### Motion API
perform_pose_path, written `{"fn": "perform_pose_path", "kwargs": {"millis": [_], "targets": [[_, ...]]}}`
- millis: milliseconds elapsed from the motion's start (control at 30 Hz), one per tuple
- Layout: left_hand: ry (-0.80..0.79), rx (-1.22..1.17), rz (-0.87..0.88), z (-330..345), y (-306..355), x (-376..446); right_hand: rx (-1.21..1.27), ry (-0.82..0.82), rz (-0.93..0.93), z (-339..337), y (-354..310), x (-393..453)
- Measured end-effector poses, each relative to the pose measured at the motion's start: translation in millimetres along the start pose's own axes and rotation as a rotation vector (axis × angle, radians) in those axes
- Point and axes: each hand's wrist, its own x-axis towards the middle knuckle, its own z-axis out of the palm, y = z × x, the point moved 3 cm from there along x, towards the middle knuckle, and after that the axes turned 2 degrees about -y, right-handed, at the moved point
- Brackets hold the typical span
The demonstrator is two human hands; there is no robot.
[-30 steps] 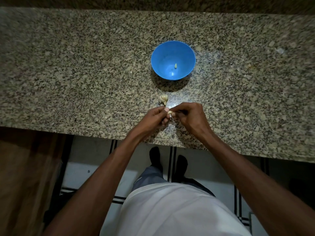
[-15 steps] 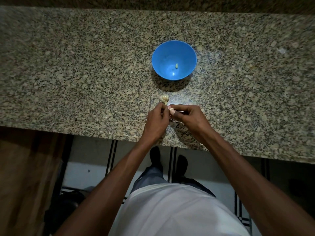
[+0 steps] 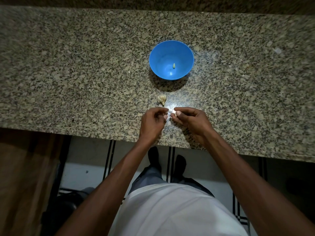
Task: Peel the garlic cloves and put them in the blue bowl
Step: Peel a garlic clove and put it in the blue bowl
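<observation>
A blue bowl [image 3: 157,65] stands on the granite counter, with one peeled clove [image 3: 174,65] lying inside it. Just in front of the bowl lies a small garlic bulb [image 3: 161,99]. Near the counter's front edge my right hand [image 3: 190,120] pinches a garlic clove [image 3: 173,114] between thumb and fingers. My left hand [image 3: 152,123] is just to its left with curled fingers, and its fingertips pinch a pale shred of garlic skin [image 3: 168,112] that hangs between the two hands.
The speckled granite counter [image 3: 85,74] stretches wide to both sides, its front edge just under my wrists. A few pale scraps lie on it at the right. Below the edge are a tiled floor, my feet and a brown panel on the left.
My hands were pressed together on the clove. They have drawn a little apart, the left pulling skin away to the left.
</observation>
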Motion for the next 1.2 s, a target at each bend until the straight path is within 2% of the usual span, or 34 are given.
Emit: {"fn": "perform_pose_path", "kwargs": {"millis": [233, 400, 567, 700, 900, 1067, 1200], "targets": [[0.014, -0.126, 0.014, -1, 12, -8, -0.140, 0.014, -0.003, -1, -9, 0], [-0.015, -0.195, 0.064, -1, 13, -10, -0.248, -0.010, -0.077, 4, -17, -8], [0.036, -0.030, 0.184, -5, 14, -8, -0.370, -0.016, -0.116, 7, -21, -8], [0.061, 0.165, 0.335, -8, 21, -9, -0.343, -0.023, -0.110, 10, -18, -7], [-0.020, 0.417, 0.532, -7, 18, -3, -0.444, 0.018, -0.170, 9, -16, -5], [-0.046, 0.497, 0.576, -8, 19, 4, -0.486, 0.069, -0.219, 12, -16, -4], [-0.054, 0.364, 0.489, -13, 21, 5, -0.501, 0.090, -0.264, 19, -23, -6]]}}
